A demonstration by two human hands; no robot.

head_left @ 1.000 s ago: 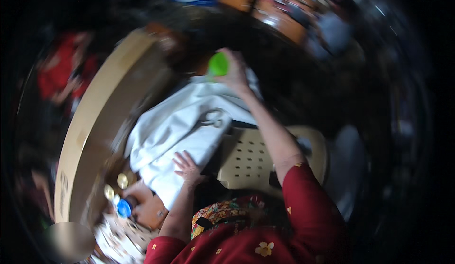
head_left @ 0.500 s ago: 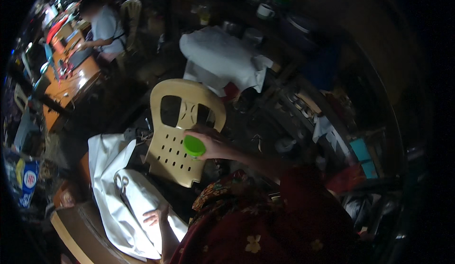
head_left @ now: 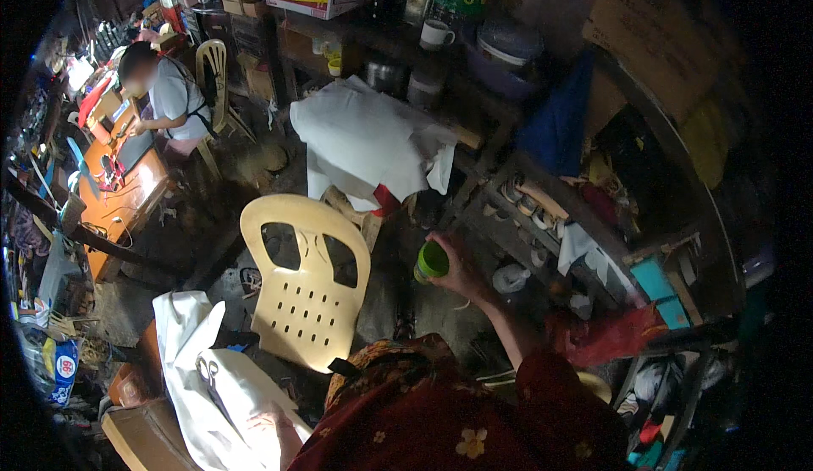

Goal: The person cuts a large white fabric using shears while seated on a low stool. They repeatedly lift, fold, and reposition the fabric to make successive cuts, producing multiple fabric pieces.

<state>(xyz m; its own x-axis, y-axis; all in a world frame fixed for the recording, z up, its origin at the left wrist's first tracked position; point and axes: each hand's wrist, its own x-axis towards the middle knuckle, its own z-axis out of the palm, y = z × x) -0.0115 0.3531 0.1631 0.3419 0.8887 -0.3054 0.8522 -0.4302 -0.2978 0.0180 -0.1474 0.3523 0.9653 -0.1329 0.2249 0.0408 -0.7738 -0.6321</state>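
Observation:
In my right hand [head_left: 461, 275] is a small bright green cup-shaped container [head_left: 421, 271], with my fingers wrapped around its side. I hold it above the floor, to the right of a cream plastic chair [head_left: 298, 314]. My left hand [head_left: 275, 429] lies on glossy white sheet material [head_left: 182, 344] at the lower left. Strong light washes out its fingers, which look stretched flat. A pair of scissors [head_left: 212, 375] rests on the sheet just beyond that hand.
More white sheeting [head_left: 364, 137] drapes over a low stand ahead. Behind it, a shelf holds a white mug [head_left: 436, 34] and tubs. A wooden rack [head_left: 529, 204] stands at the right. Far left, another person [head_left: 174, 99] sits at an orange-topped table [head_left: 140, 187].
My right hand has carried the green container rightward, from over the chair seat to beside the chair. The view has shifted. My left hand stays on the white sheet.

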